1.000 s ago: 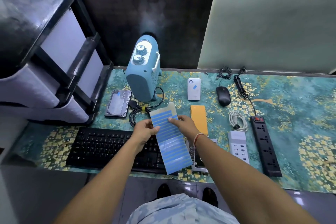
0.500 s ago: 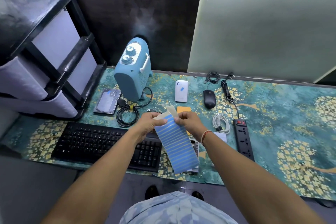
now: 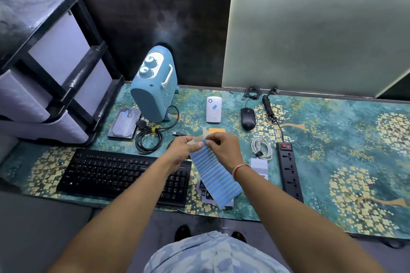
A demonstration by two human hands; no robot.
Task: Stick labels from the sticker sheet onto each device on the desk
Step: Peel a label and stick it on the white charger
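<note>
Both hands [image 3: 184, 148] [image 3: 224, 149] pinch sticker sheet [image 3: 214, 175] top | sheet hangs below

Keyboard [image 3: 124, 174] lies left of power strip [image 3: 289, 170]; heater [image 3: 155, 86] stands behind.

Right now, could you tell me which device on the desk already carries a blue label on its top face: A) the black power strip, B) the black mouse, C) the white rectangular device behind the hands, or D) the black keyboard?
C: the white rectangular device shows a small blue label on its face, while the black mouse, black power strip and black keyboard show none.
</note>
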